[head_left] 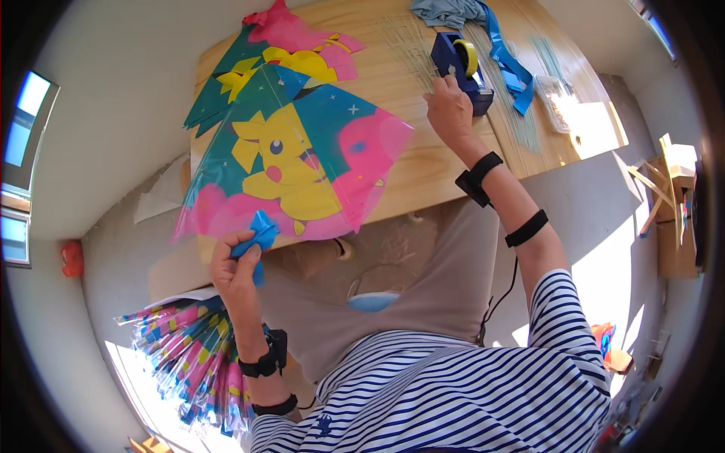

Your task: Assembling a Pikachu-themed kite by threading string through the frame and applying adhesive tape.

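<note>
My left hand [236,266] is closed on a bunched blue strip [262,228], its fingers near the table's front edge. Just beyond it lies a kite [302,170] with a yellow cartoon figure on green and pink, spread flat on the wooden table. My right hand [451,113] reaches to the near left side of a dark blue tape dispenser [451,51] carrying a yellow-rimmed roll of tape [468,57]. The fingers of this hand are pinched together. What they hold, if anything, is too small to make out.
More kites [302,57] lie overlapped at the far left. Thin clear rods [404,45], a long blue ribbon [507,64] and a clear plastic box [553,104] are around the dispenser. Rolled kites in clear bags [192,351] are piled at my lower left.
</note>
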The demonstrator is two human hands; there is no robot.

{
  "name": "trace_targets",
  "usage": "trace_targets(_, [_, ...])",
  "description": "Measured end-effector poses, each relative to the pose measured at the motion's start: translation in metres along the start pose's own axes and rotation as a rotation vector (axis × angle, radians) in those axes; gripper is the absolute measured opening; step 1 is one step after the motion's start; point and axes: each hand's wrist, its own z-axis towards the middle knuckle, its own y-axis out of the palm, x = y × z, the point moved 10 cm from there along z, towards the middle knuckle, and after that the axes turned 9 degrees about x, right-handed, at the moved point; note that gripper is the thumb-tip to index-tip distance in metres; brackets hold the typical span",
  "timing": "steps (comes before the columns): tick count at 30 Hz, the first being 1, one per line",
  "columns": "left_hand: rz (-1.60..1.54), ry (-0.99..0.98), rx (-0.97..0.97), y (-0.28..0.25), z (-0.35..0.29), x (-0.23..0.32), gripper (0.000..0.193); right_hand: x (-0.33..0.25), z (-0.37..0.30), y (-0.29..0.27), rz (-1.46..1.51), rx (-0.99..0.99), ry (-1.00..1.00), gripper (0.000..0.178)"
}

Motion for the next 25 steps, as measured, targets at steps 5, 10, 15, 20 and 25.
trace_targets(5, [-0.144,-0.133,-0.271,0.072,-0.007,0.016,0.023,-0.161,-0.055,-0.053,0.998,-0.406,0.043,0.036])
trace_targets(10, [-0.218,-0.134,-0.361,0.097,-0.020,0.038,0.024,-0.213,-0.106,-0.070,1.232,-0.694,0.154,0.028])
trace_targets(15, [-0.167,-0.109,-0.330,0.078,-0.031,0.029,0.023,-0.175,-0.126,-0.087,1.230,-0.614,0.522,0.013])
trace_targets(20, [-0.220,-0.150,-0.294,0.060,-0.043,0.014,0.018,-0.152,-0.136,-0.112,1.204,-0.453,0.561,0.012])
trace_targets(25, [-0.036,0.034,-0.024,0.016,-0.042,-0.007,0.017,-0.144,-0.148,-0.139,1.230,-0.341,0.639,0.014])
